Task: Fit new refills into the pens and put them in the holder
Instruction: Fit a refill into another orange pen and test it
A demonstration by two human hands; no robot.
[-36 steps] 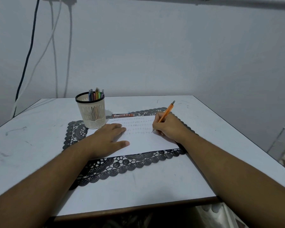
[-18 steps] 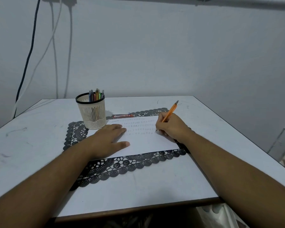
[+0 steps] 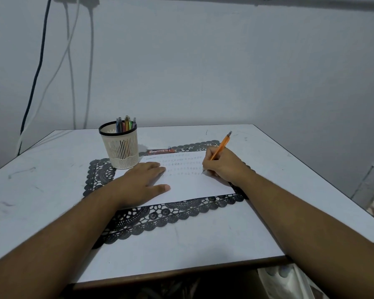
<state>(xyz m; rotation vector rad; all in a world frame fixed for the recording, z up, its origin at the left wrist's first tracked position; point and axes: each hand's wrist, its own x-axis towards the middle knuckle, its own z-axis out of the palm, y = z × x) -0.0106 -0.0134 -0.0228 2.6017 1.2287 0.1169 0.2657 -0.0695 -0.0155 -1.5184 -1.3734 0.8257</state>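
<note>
Writing w/ orange pen [image 3: 221,147] gripped in right hand [image 3: 224,165] on paper [image 3: 190,184]; left hand [image 3: 143,180] flat, fingers straight, near holder [image 3: 121,147].

A plain home writing corner set against a bare wall.

A white laminate table with a dark wooden edge [image 3: 181,251], scuffed and pen-marked, stands pushed up to a pale grey painted wall [image 3: 225,61]. A black cable and several white cables [image 3: 72,61] hang loose down that wall on the left. On the table lies a black lace-patterned placemat [image 3: 160,216] with a white sheet of paper [image 3: 192,186] on it, and a cream slotted plastic pen holder with a black rim [image 3: 121,147] filled with coloured pens [image 3: 125,124].
</note>
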